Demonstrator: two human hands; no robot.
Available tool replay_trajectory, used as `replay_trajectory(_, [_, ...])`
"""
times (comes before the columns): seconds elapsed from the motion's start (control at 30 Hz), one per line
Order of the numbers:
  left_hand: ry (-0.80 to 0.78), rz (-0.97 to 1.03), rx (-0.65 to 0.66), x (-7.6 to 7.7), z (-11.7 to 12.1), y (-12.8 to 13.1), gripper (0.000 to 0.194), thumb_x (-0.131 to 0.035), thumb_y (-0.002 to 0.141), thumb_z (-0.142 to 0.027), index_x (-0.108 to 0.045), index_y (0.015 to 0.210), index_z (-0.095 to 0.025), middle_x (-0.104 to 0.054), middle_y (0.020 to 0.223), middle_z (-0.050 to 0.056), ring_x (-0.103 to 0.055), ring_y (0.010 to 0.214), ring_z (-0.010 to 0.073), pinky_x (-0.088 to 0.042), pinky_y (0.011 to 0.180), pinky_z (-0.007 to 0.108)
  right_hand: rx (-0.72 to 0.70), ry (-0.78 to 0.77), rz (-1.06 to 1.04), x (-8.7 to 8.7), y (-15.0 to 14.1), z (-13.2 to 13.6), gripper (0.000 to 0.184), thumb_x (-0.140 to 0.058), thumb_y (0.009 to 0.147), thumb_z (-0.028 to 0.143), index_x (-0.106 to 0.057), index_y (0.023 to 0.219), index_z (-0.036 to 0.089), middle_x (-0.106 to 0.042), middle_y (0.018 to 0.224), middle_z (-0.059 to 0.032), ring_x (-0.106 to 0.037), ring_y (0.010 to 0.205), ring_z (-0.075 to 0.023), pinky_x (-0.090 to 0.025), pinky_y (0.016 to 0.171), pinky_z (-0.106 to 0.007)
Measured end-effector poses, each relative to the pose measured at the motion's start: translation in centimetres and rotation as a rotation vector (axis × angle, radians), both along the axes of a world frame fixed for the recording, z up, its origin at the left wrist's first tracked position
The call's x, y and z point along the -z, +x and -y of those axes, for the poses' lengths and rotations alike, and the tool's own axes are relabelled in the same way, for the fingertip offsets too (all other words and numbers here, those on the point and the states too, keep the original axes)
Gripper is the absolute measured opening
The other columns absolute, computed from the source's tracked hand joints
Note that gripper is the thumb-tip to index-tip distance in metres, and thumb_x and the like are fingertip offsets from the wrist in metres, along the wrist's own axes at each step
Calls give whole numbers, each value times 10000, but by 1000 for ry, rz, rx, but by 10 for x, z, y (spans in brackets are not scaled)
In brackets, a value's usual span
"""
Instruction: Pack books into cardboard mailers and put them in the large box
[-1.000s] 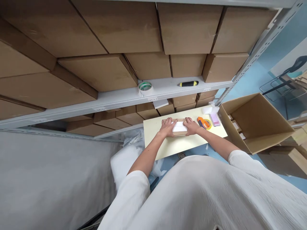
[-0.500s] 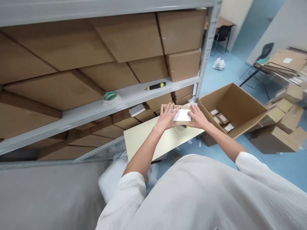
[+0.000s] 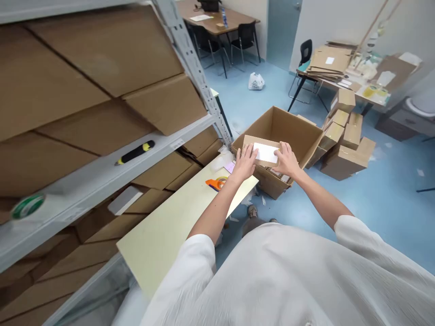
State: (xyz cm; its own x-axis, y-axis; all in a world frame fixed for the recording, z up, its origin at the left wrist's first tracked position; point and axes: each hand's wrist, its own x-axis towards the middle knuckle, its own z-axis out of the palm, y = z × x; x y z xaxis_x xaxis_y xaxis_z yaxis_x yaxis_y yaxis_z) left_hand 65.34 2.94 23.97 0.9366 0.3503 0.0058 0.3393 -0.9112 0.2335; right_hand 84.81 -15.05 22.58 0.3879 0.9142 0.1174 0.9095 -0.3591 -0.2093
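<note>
The left hand (image 3: 246, 163) and the right hand (image 3: 287, 159) hold one small cardboard box (image 3: 262, 150), their fingers partly bent around its two ends, with the white label (image 3: 267, 154) between them. The box appears lifted over the near side of the open carton (image 3: 294, 131), which stands below and beyond the fingers. I judge it stiff and rather light; smooth cardboard may slip, so both ends are the good place for holding.

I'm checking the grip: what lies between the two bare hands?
In the head view, a small white-labelled brown cardboard box, held between the bare left hand and bare right hand.
</note>
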Motion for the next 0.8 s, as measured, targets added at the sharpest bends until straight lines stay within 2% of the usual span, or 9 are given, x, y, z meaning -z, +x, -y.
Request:
replay_trajectory(0.17, [-55, -47, 109, 26, -15, 59, 935, -528, 904, -138, -225, 1785, -222, -126, 1888, 82, -50, 1755, 289, -20, 1419, 586, 115, -58, -12, 20, 38, 7, 739, -905, 806, 491, -605, 1417, 205, -149, 1819, -222, -143, 1654, -493, -492, 1133, -685])
replay_trajectory(0.3, [-128, -105, 179, 51, -46, 101, 918, -491, 893, -104, -269, 1776, -221, -220, 1870, 71, -139, 1745, 267, -97, 1420, 575, 182, -134, -60, 41, 64, -7, 725, -903, 808, 460, -604, 1417, 206, -165, 1815, -222, -146, 1654, -474, -490, 1147, -678])
replay_trajectory(0.4, [-180, -161, 215, 75, -75, 129, 888, -474, 893, -83, -321, 1757, -222, -269, 1856, 66, -185, 1735, 242, -148, 1415, 560, 232, -189, -106, 65, 82, -24, 736, -912, 808, 458, -601, 1424, 201, -154, 1816, -222, -132, 1655, -475, -487, 1158, -675])
replay_trajectory(0.6, [-302, -285, 268, 136, -115, 172, 803, -486, 907, -106, -422, 1695, -247, -337, 1831, 60, -258, 1712, 237, -215, 1402, 562, 309, -297, -206, 122, 101, -52, 787, -936, 795, 527, -596, 1429, 210, -176, 1804, -233, -148, 1654, -477, -491, 1162, -672])
replay_trajectory(0.7, [-353, -350, 274, 173, -121, 187, 800, -482, 910, -120, -424, 1696, -256, -341, 1830, 67, -266, 1708, 250, -232, 1394, 581, 341, -349, -266, 155, 106, -59, 797, -939, 786, 523, -589, 1432, 214, -176, 1804, -238, -165, 1649, -468, -495, 1160, -663])
replay_trajectory(0.8, [-394, -437, 262, 217, -120, 198, 854, -515, 885, -138, -392, 1721, -260, -290, 1849, 74, -210, 1726, 279, -214, 1394, 603, 369, -405, -321, 195, 109, -69, 803, -942, 777, 485, -578, 1439, 213, -158, 1809, -244, -158, 1654, -462, -486, 1166, -657])
